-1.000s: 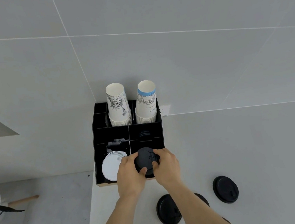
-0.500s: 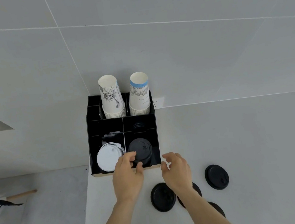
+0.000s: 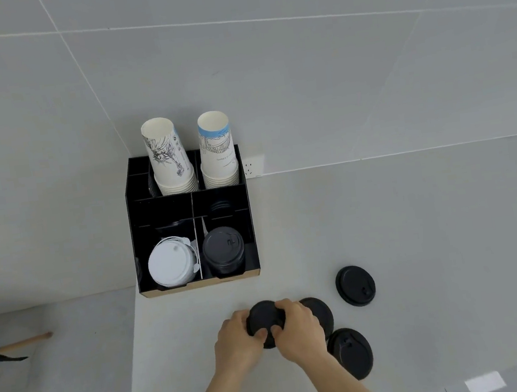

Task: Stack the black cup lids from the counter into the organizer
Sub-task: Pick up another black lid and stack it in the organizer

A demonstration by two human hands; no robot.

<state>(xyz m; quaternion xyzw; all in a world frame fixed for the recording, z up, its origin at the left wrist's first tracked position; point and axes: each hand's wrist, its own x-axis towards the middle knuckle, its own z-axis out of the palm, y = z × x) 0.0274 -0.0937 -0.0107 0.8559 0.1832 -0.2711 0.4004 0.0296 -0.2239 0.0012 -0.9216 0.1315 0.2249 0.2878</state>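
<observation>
— What sits on the table [image 3: 417, 225]?
— The black organizer [image 3: 139, 243], a stack of black lids [image 3: 224, 251] in its front right compartment.
— And the hands?
— The left hand [image 3: 236, 345] and right hand [image 3: 299, 330] each clamp their grip on one black lid [image 3: 264, 317] near three loose lids [image 3: 355, 285].

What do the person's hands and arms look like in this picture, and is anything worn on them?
Both forearms are bare up to the bottom edge of the picture, with no sleeves showing. The left hand and the right hand wear no gloves. No watch, ring or bracelet can be seen on either wrist or on the fingers that show.
</observation>
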